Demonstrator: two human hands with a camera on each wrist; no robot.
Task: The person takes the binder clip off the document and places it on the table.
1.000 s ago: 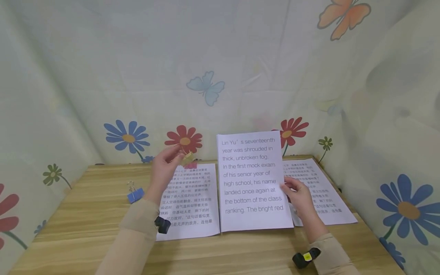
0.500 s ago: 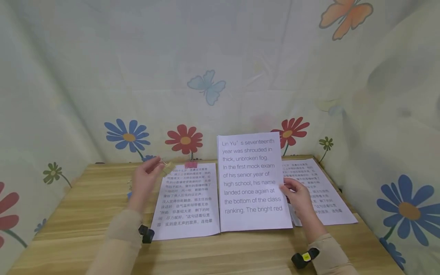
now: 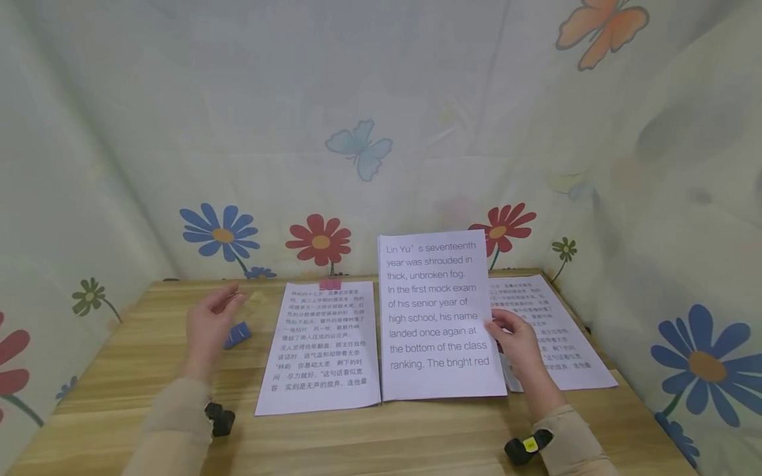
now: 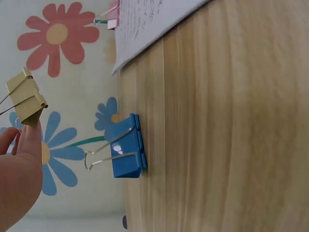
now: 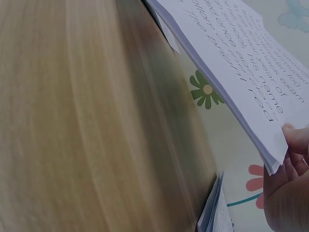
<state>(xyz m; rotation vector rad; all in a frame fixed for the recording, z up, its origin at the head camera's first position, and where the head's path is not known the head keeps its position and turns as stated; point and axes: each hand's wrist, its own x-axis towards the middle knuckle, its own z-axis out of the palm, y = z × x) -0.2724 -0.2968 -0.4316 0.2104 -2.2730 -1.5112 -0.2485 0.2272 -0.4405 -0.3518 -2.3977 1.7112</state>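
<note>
My left hand [image 3: 210, 320] pinches a yellow binder clip [image 4: 26, 96] by its wire handles, above the left side of the table. Just beyond that hand a blue binder clip [image 3: 237, 335] stands on the wood, its silver handles showing in the left wrist view. With thumb and fingers my right hand [image 3: 516, 340] grips the right edge of a stack of English-printed paper [image 3: 440, 317], which it holds raised and tilted up toward me. In the right wrist view the stack's several sheets show along the lower edge.
Left of the raised stack lies a Chinese-printed stack [image 3: 321, 350] with a pink binder clip [image 3: 330, 284] on its top edge. Another Chinese-printed stack [image 3: 559, 337] lies to the right, partly covered. A flowered curtain [image 3: 268, 132] hangs behind the wooden table [image 3: 417, 436].
My left hand has moved left with the yellow binder clip, from over the left stack to beside the blue clip. The right hand and its paper stay nearly in place.
</note>
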